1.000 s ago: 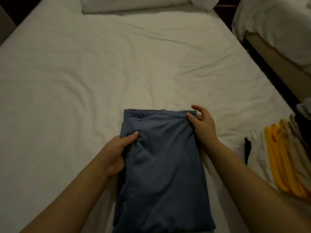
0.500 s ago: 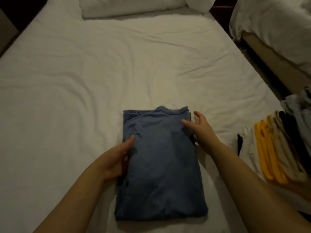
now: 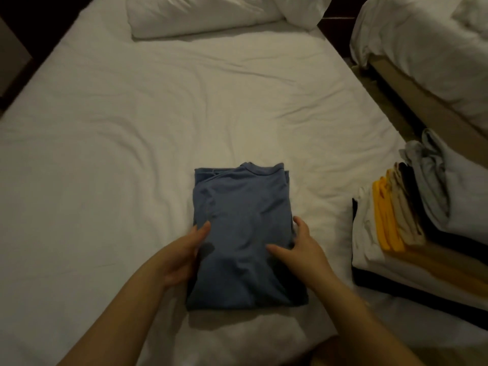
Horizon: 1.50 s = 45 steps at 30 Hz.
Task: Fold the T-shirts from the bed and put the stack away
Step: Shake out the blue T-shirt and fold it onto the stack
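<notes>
My left hand (image 3: 182, 257) and right hand (image 3: 301, 250) pinch the folded blue T-shirt (image 3: 243, 207) by its sides, likely to lift it onto the stack (image 3: 390, 220) to its right.

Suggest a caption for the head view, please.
Folded blue T-shirt held by left hand and right hand on the bed.

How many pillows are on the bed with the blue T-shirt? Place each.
2. One pillow lies across the head of the bed; a second pillow sits right of it, at the far right corner. More may be hidden beyond the frame.
</notes>
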### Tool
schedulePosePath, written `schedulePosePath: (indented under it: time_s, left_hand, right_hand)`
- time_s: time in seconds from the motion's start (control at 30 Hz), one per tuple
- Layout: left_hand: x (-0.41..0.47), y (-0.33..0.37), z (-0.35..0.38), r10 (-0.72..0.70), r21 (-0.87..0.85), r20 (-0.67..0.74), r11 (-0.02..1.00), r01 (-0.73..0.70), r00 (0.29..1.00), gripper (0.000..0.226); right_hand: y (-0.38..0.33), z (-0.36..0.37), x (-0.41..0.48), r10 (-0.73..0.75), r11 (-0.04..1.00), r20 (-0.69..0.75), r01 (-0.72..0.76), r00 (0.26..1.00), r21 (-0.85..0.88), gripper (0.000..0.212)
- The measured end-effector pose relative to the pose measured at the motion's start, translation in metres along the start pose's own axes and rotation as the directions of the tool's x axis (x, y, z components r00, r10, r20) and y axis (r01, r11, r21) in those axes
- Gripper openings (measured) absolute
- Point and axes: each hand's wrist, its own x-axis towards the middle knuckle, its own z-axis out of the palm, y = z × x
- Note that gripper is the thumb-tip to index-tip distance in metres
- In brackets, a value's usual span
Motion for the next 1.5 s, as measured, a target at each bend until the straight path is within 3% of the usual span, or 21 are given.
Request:
schedulePosePath:
  time_s: [0.07, 0.17, 0.27, 0.37, 0.5, 0.67, 0.83, 0.9, 1.0, 1.13, 1.2, 1.3, 1.37, 1.5]
  left_hand:
    - [-0.016, -0.02, -0.004, 0.093, 0.087, -0.028, 0.992, -0.091, 0.995, 0.056]
    - [-0.042, -0.049, -0.008, 0.184, 0.378, -0.099, 0.916, -0.134, 0.978, 0.083]
    - [-0.058, -0.07, -0.008, 0.365, 0.598, -0.232, 0.785, -0.164, 0.901, 0.073]
    - [-0.074, -0.088, -0.001, 0.444, 0.777, -0.19, 0.613, -0.142, 0.875, 0.06]
    - [-0.095, -0.106, -0.004, 0.524, 0.826, -0.139, 0.529, -0.193, 0.84, 0.069]
    - [-0.122, -0.116, 0.006, 0.596, 0.789, -0.173, 0.56, -0.252, 0.784, 0.05]
    - [-0.15, -0.138, 0.005, 0.385, 0.801, -0.239, 0.597, -0.043, 0.891, 0.05]
    - [-0.164, -0.144, 0.008, 0.351, 0.756, -0.255, 0.653, -0.04, 0.901, 0.034]
    - [-0.186, -0.148, 0.017, 0.231, 0.557, -0.252, 0.829, -0.055, 0.94, 0.018]
    - [-0.211, -0.153, 0.022, 0.211, 0.498, -0.226, 0.864, -0.073, 0.951, 0.016]
    - [-0.216, -0.148, 0.022, 0.314, 0.502, -0.221, 0.848, -0.169, 0.923, 0.024]
    - [-0.214, -0.124, 0.021, 0.499, 0.631, -0.159, 0.715, -0.301, 0.852, 0.044]
    - [-0.207, -0.103, 0.025, 0.603, 0.727, -0.159, 0.607, -0.32, 0.781, 0.045]
    - [-0.183, -0.066, 0.036, 0.78, 0.857, -0.204, 0.434, -0.278, 0.591, 0.024]
  right_hand:
    - [0.014, 0.006, -0.023, 0.035, 0.998, 0.003, -0.035, 0.999, -0.054, 0.087]
    - [0.035, 0.011, -0.053, 0.064, 0.996, -0.069, -0.068, 0.996, -0.056, 0.077]
    - [0.044, 0.013, -0.075, 0.123, 0.989, -0.166, -0.135, 0.978, -0.063, 0.073]
    - [0.048, 0.014, -0.091, 0.154, 0.98, -0.205, -0.175, 0.967, -0.089, 0.074]
    - [0.053, 0.017, -0.111, 0.177, 0.979, -0.137, -0.189, 0.974, -0.079, 0.074]
    - [0.052, 0.016, -0.144, 0.142, 0.99, -0.107, -0.14, 0.984, 0.022, 0.064]
    - [0.062, 0.011, -0.184, 0.049, 0.997, -0.126, -0.056, 0.991, -0.056, 0.045]
    - [0.067, 0.011, -0.2, 0.002, 0.999, -0.155, -0.01, 0.988, -0.05, 0.04]
    - [0.076, 0.009, -0.219, -0.065, 0.995, -0.162, 0.05, 0.985, -0.091, 0.027]
    - [0.086, 0.008, -0.231, -0.09, 0.996, -0.123, 0.088, 0.988, -0.021, 0.018]
    - [0.081, 0.004, -0.233, -0.103, 0.991, -0.095, 0.11, 0.99, 0.071, 0.024]
    - [0.069, -0.006, -0.219, -0.198, 0.978, -0.031, 0.2, 0.98, 0.067, 0.04]
    - [0.052, -0.013, -0.203, -0.254, 0.964, -0.042, 0.256, 0.966, 0.064, 0.036]
    - [0.017, -0.03, -0.157, -0.348, 0.937, -0.161, 0.34, 0.924, -0.074, 0.013]
